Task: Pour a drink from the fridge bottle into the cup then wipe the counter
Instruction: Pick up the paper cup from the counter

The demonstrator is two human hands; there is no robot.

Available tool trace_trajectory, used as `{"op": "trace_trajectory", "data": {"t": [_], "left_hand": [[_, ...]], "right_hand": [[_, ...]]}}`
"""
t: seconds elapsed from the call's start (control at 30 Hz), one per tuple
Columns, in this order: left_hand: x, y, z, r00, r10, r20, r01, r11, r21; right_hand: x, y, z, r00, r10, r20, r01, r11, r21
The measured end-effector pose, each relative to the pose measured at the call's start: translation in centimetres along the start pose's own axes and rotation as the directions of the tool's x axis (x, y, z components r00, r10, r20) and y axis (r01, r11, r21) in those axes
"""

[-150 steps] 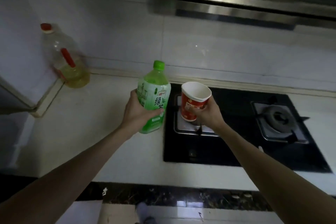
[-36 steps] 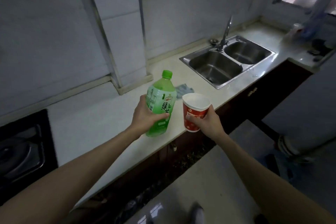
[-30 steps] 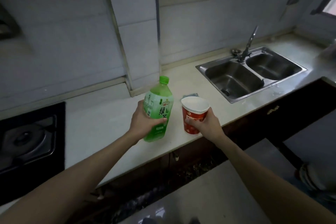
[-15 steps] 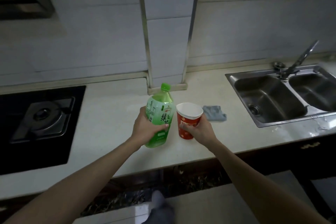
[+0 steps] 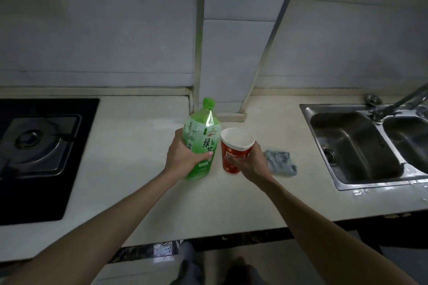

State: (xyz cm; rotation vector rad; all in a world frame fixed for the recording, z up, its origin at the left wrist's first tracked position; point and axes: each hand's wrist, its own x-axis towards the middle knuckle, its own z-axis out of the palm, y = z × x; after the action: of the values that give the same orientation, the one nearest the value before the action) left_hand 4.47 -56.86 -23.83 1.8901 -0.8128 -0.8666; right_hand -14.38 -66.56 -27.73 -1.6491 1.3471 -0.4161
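The left hand (image 5: 183, 157) is wrapped around the lower body of the green bottle (image 5: 203, 136), with the thumb across the label. The bottle is upright and its green cap (image 5: 209, 102) is in place. The right hand (image 5: 251, 162) grasps the red paper cup (image 5: 235, 155) from its right side, fingers curled around the wall. The cup is upright, open end up, white interior visible, just right of the bottle. Both are low over the pale counter (image 5: 139, 192), between the stove (image 5: 39, 141) on the left and the double sink (image 5: 354, 146) on the right. Contact with the surface cannot be confirmed. A blue-grey cloth (image 5: 281, 163) lies crumpled on the counter just beside the right hand, toward the sink.
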Motion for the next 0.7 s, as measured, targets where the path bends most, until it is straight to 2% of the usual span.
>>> {"op": "trace_trajectory", "data": {"t": [0.2, 0.33, 0.47, 0.7], "left_hand": [[0.5, 0.3, -0.9, 0.992, -0.053, -0.114, 0.050, 0.998, -0.028], [0.1, 0.8, -1.1, 0.970, -0.076, -0.231, 0.071, 0.997, -0.032], [-0.3, 1.3, -1.2, 0.957, -0.101, -0.270, 0.092, 0.995, -0.047], [-1.2, 2.1, -0.8, 0.941, -0.133, -0.312, 0.120, 0.991, -0.061]], "right_hand": [[4.7, 0.7, 2.0, 0.995, -0.077, -0.062, 0.076, 0.997, -0.011], [7.6, 2.7, 4.2, 0.987, -0.163, 0.019, 0.164, 0.984, -0.072], [10.5, 7.0, 6.8, 0.986, -0.153, 0.073, 0.159, 0.983, -0.087], [9.1, 8.1, 6.9, 0.989, -0.125, 0.076, 0.125, 0.992, -0.002]]}}
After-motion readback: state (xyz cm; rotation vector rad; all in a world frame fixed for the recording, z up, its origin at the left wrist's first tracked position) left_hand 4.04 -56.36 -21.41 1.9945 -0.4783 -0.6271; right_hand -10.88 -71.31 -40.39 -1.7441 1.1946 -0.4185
